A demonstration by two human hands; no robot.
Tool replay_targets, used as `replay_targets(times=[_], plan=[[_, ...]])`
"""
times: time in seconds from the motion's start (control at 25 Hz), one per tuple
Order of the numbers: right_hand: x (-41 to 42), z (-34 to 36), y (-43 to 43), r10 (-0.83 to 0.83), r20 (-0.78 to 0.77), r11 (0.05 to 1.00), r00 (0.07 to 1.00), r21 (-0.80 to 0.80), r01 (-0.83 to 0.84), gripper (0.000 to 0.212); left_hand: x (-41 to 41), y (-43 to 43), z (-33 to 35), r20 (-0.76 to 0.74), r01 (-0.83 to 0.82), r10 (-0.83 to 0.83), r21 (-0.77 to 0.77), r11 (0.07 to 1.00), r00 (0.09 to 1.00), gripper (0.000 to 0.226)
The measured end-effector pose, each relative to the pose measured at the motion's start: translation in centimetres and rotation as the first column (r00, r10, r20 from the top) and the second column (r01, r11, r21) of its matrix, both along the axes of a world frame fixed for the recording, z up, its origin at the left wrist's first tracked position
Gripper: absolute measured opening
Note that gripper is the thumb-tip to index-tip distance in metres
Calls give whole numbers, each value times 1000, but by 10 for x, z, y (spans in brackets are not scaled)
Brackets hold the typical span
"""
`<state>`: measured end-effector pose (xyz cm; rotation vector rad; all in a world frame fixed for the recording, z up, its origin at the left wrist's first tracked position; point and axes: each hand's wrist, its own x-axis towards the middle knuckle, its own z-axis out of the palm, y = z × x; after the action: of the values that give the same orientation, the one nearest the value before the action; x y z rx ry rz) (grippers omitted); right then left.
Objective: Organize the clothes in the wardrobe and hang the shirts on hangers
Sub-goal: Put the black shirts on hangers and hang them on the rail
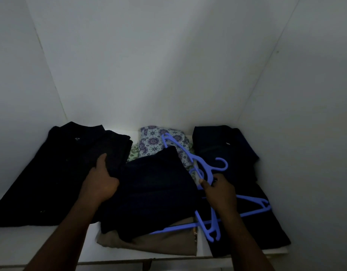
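Note:
A white wardrobe shelf [51,243] holds several folded garments. A black shirt [57,173] lies at the left. My left hand [101,182] grips a folded dark garment [112,153] beside it, thumb on top. A folded dark navy garment [159,194] sits in the middle on top of a brown garment [168,245]. Behind them lies a purple floral cloth [155,141]. My right hand [217,189] pinches a blue plastic hanger [190,155] near its neck. More blue hangers [252,208] lie tangled beneath my right wrist, on a dark garment [225,151] at the right.
White wardrobe walls [168,65] close in at the back and both sides. A green leafy cloth [133,153] peeks out by the floral one. The shelf's front edge [139,260] runs below the brown garment.

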<state>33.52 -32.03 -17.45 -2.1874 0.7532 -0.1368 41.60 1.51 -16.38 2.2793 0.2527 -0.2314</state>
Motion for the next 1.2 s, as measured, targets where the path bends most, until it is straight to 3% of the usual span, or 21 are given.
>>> replay_targets(times=[0.08, 0.12, 0.2, 0.24, 0.32, 0.4, 0.6, 0.72, 0.88, 1.04, 1.12, 1.2], plan=[[3, -2, 2, -37, 61, 999, 997, 24, 36, 20, 0, -5, 11, 71, 63, -84, 266, 962, 994, 94], [5, -1, 3, -62, 88, 997, 994, 57, 57, 17, -4, -12, 15, 198, 57, -133, 351, 935, 971, 86], [6, 3, 5, -90, 164, 991, 982, 117, 71, 13, -12, -35, 21, 481, 131, -291, 338, 932, 827, 64], [5, 4, 5, -84, 198, 990, 976, 128, 60, 13, -17, -49, 20, 514, 252, -377, 299, 921, 770, 58], [3, 9, 3, -73, 271, 993, 960, 114, 43, 13, -28, -81, 11, 337, 494, -589, 330, 804, 734, 78], [1, 10, -4, -96, 307, 994, 947, 79, 76, 7, -35, -93, -7, 78, 567, -665, 453, 687, 743, 101], [-4, 3, -3, -121, 301, 986, 946, 150, 78, 5, -29, -68, -12, -138, 567, -569, 425, 705, 811, 137], [-1, 5, -5, -115, 300, 989, 947, 129, 79, 9, -27, -68, -7, -227, 585, -541, 379, 717, 810, 145], [0, 2, -11, -67, 149, 937, 987, 350, 11, 21, -27, -76, -3, -201, 572, -537, 348, 743, 819, 146], [-1, 8, -10, -41, 120, 932, 992, 362, -6, 16, -20, -94, 6, 11, 394, -417, 306, 866, 909, 108], [1, 16, -9, -30, 130, 924, 991, 383, -22, 12, -11, -108, 8, 208, 359, -469, 409, 839, 859, 92], [3, 26, -5, -23, 132, 902, 991, 430, -36, 7, 1, -125, 11, 273, 439, -584, 444, 781, 764, 86]])
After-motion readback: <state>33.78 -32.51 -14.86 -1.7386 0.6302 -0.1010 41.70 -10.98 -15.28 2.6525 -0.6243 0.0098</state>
